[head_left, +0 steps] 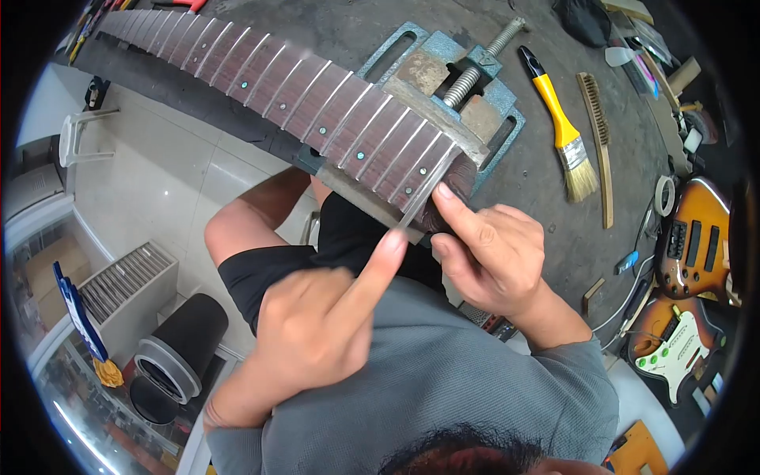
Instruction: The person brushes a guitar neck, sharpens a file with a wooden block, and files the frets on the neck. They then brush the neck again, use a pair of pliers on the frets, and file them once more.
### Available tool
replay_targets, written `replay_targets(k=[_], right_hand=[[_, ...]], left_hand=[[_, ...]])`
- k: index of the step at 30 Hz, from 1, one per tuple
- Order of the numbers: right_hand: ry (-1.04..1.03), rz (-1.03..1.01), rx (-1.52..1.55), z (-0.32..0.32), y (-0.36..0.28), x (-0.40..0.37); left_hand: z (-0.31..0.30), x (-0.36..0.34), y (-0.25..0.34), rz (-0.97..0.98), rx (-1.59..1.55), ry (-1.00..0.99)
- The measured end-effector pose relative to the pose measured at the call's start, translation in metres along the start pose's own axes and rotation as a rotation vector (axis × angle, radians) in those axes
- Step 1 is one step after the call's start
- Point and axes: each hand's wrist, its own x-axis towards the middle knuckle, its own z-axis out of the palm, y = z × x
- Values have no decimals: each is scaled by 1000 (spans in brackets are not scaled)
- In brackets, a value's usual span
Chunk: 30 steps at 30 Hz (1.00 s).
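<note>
A guitar neck (317, 95) with a dark fretboard, metal frets and small round inlays is clamped between the wooden jaw pads of a blue-green bench vise (491, 63). Across its near end lies a thin shiny strip (427, 190), whose material I cannot make out. My left hand (317, 324), partly blurred, stretches its index finger to the strip's lower end, the other fingers curled. My right hand (499, 257) rests its index fingertip against the strip at the neck's edge, thumb held apart below. Neither hand grips anything visible.
A yellow-handled paintbrush (558, 127) and a wooden wire brush (599, 142) lie right of the vise on the dark bench (546, 214). Two electric guitar bodies, one sunburst (701, 229), are at the far right. A black bin (186, 340) stands on the floor at left.
</note>
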Motion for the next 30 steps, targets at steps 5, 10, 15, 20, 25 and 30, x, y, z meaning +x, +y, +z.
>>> replay_targets(k=[5,10,15,20,25,30], right_hand=[[40,17,24,3,1,1],[11,44,37,-2,-1,1],[9,41,52,0,1,1],[-9,81,122,-3,-1,5],[25,55,159,2,5,2],[0,87,216,0,4,3]], left_hand=[[13,25,-7,39,-3,47],[5,0,-4,13,-12,30],[5,34,0,-12,-38,-6],[-3,-3,3,-48,-54,-54],[5,35,-3,12,-12,-12],[0,-15,-1,-13,29,-23]])
